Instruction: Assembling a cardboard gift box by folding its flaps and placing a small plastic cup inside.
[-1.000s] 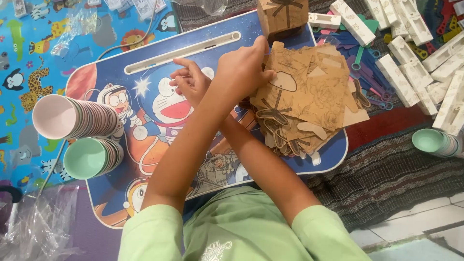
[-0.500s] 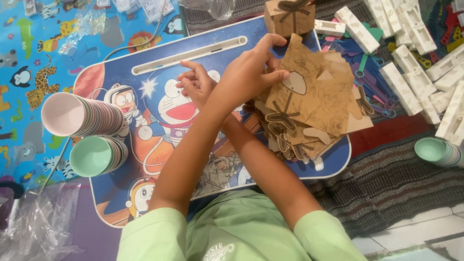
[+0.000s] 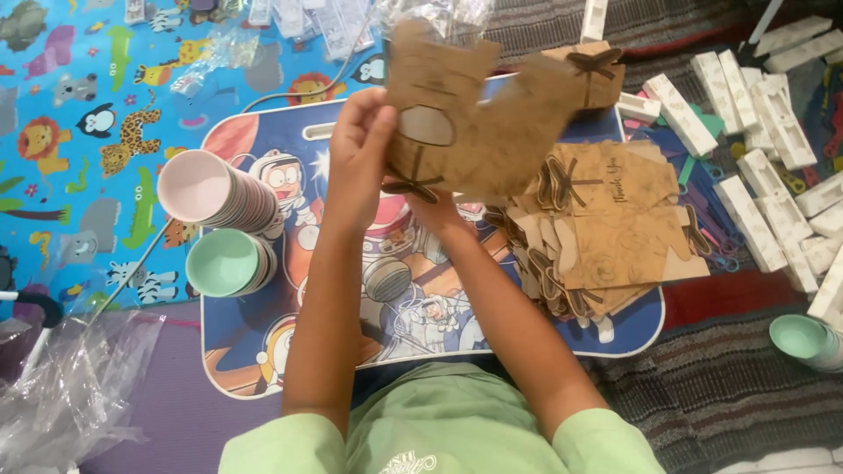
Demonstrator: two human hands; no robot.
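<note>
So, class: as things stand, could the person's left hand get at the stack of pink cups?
Probably yes. The stack of pink cups lies on the lap desk just left of the left hand, with nothing between them. But that hand holds the brown card cut-out, so it would have to let go first.

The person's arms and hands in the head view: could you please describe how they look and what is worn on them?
Both arms are bare from the upper arm down, with short light green sleeves ending above the elbows, part of a light green shirt. The left hand and the right hand are ungloved. No rings, watch or bracelets show on the wrists or the fingers in view, and no markings on either arm.
</note>
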